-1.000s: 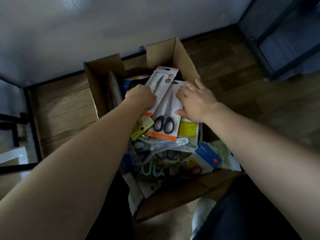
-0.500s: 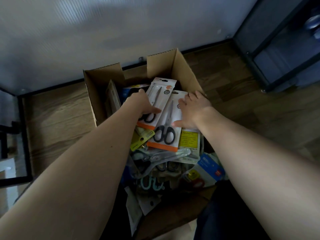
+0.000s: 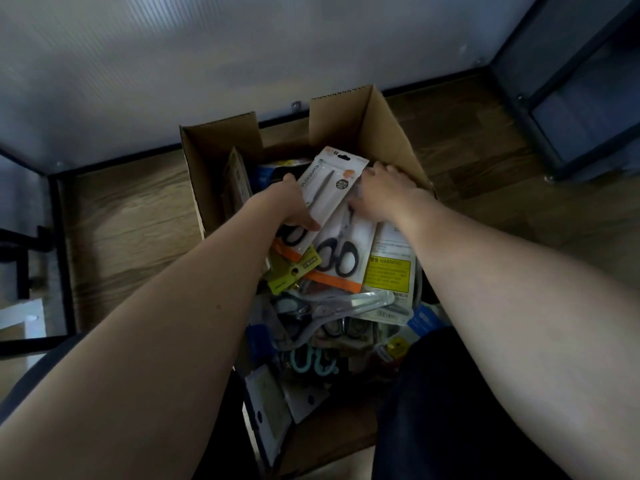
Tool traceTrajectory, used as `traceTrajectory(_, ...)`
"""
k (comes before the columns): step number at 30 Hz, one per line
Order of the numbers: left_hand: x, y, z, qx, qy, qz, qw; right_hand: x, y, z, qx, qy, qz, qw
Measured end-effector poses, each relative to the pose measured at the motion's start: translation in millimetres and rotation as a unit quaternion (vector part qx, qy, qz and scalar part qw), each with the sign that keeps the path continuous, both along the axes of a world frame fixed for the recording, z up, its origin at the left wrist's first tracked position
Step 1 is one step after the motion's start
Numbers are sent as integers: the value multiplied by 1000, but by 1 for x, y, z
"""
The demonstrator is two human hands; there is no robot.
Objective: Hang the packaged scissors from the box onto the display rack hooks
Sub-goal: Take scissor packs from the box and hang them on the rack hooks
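The cardboard box (image 3: 388, 133) stands open on the wooden floor, packed with carded goods.

**Change.** Compared with the view half a second earlier, the upper scissors pack (image 3: 325, 192) has tilted up off the pile, its hang-tab end now raised toward the far wall of the box. The left hand (image 3: 292, 209) grips this pack along its left edge, thumb on the front face just above the black handles and the other fingers behind the card, out of sight. The right hand (image 3: 384, 195) has shifted toward the far right corner and lies with fingers spread and relaxed on the second scissors pack (image 3: 341, 251), which remains flat beneath them. It presses rather than grasps.

**Meaning for the task.** One pack is judged to be separating from the stack and ready for lifting out. No hanging has begun, and no display hooks are identifiable in view.

**Readable markings.**
- The warning label (image 3: 389, 273), yellow, lies on a card nearer the person than the right fingers. It reads "WARNING", preceded by Korean characters; its smaller print is illegible.
- Vertical lettering on the raised pack is too blurred to read.
- Both packs carry an orange band at the handle end.
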State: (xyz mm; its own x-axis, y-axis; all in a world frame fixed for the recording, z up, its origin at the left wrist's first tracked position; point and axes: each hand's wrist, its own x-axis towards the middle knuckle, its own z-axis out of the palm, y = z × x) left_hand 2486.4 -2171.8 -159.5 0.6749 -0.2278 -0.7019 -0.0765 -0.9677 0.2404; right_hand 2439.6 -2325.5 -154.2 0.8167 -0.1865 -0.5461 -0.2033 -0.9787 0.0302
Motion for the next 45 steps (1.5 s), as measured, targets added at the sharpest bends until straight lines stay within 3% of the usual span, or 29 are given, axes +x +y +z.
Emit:
traceTrajectory(11, -1, 0, 12, -20, -63, 48, 997, 2, -4, 4, 40, -24, -7, 999)
traceTrajectory(19, 0, -4, 17, -157, -107, 137, 972, 4, 3, 7, 1, 37, -39, 999)
traceTrajectory(22, -15, -1, 26, -177, -131, 204, 954, -7, 6, 11, -1, -25, -56, 998)
traceTrajectory(26, -57, 8, 46, -188, -146, 210, 948, -35, 11, 25, 46, -112, -142, 982)
traceTrajectory(28, -77, 12, 63, -182, -146, 206, 950, -55, 11, 40, 78, -133, -208, 966)
traceTrajectory(32, -115, 28, 103, -149, -111, 242, 952, -93, 11, 86, 105, -138, -248, 953)
traceTrajectory(39, -152, 49, 207, -63, -73, 259, 961, -144, 24, 188, 79, -51, -152, 984)
traceTrajectory(45, -174, 52, 312, -99, -51, 268, 957, -173, 38, 287, 118, -46, -200, 972)
